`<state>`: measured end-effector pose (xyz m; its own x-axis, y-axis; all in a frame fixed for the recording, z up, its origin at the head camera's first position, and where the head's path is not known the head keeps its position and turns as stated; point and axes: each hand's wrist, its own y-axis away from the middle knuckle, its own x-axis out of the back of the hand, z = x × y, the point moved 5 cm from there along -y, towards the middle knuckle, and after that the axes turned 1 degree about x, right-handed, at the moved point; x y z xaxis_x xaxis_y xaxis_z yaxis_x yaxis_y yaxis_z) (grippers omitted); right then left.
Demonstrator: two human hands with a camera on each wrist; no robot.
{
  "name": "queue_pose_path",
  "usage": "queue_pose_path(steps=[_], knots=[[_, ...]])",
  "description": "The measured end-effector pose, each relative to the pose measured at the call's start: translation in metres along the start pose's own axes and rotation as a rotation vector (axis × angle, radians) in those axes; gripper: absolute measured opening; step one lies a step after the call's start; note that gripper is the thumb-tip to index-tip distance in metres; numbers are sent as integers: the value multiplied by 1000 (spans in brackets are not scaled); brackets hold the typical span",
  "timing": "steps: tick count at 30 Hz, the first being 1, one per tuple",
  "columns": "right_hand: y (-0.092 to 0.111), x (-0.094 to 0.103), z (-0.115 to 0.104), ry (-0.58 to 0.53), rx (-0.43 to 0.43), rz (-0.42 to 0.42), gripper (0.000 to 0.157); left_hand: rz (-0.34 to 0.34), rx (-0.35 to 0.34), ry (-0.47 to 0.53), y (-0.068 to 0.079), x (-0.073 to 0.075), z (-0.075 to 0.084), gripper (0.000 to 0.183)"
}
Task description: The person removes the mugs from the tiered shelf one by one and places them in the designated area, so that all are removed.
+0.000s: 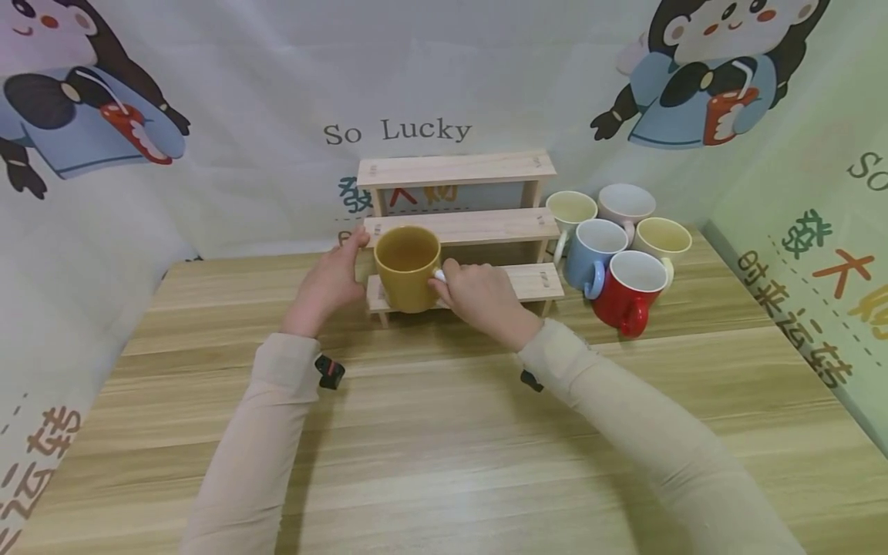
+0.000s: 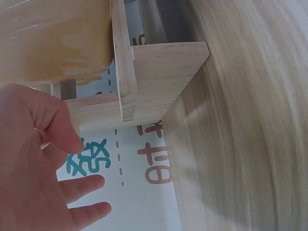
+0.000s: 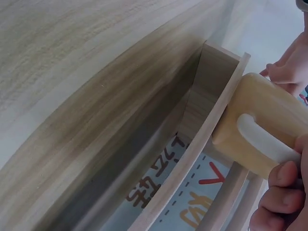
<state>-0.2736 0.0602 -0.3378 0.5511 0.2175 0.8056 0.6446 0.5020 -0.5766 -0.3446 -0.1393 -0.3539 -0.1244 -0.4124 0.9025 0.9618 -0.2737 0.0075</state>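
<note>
A mustard-yellow mug [image 1: 408,271] with a white handle [image 3: 264,140] is at the left end of the lowest tier of a wooden three-tier rack [image 1: 461,227]. The mug is upright, and its base appears to touch the board. My right hand [image 1: 484,299] grips the handle, with the fingers curled round it in the right wrist view. Beside the rack's left end is my left hand [image 1: 331,281], left of the mug and holding nothing. Its fingers [image 2: 86,188] are loosely spread in the left wrist view.
Right of the rack, several mugs stand close together: a red mug [image 1: 630,289], a blue mug [image 1: 595,253], a pinkish-white mug [image 1: 627,203] and pale yellow mugs, one [image 1: 664,237] at the right. A printed cloth [image 1: 277,92] hangs behind the wooden table [image 1: 430,432].
</note>
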Motion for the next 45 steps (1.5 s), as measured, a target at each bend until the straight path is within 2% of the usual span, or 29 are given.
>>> queue_pose_path(steps=[6, 10, 15, 18, 21, 26, 28, 32, 36, 42, 45], knots=[[6, 0, 0, 25, 56, 89, 35, -1, -3, 13, -1, -2, 3, 94], [10, -1, 4, 26, 75, 98, 34, 10, -15, 10, -1, -2, 4, 93], [12, 0, 14, -36, 93, 10, 32, 11, -19, 1, -2, -1, 6, 92], [12, 4, 19, -127, 91, -107, 28, 7, -11, 2, -3, -1, 6, 92], [12, 8, 24, -193, 54, -222, 23, 4, -7, 3, -3, -1, 6, 93], [20, 12, 28, -170, -17, -352, 21, -2, -6, -5, -3, -3, 6, 92], [24, 13, 28, -152, -25, -369, 22, -6, -2, -6, -3, -3, 5, 92], [34, 16, 30, -149, -23, -349, 23, -19, 2, -1, -3, -5, 5, 93], [46, 23, 37, -191, -37, -345, 21, -27, 2, 6, -2, -8, 5, 94], [65, 40, 55, -267, -101, -412, 19, -7, -10, 13, -3, -7, 3, 92], [75, 46, 64, -294, -121, -407, 19, 4, -13, 16, -3, -4, 1, 92]])
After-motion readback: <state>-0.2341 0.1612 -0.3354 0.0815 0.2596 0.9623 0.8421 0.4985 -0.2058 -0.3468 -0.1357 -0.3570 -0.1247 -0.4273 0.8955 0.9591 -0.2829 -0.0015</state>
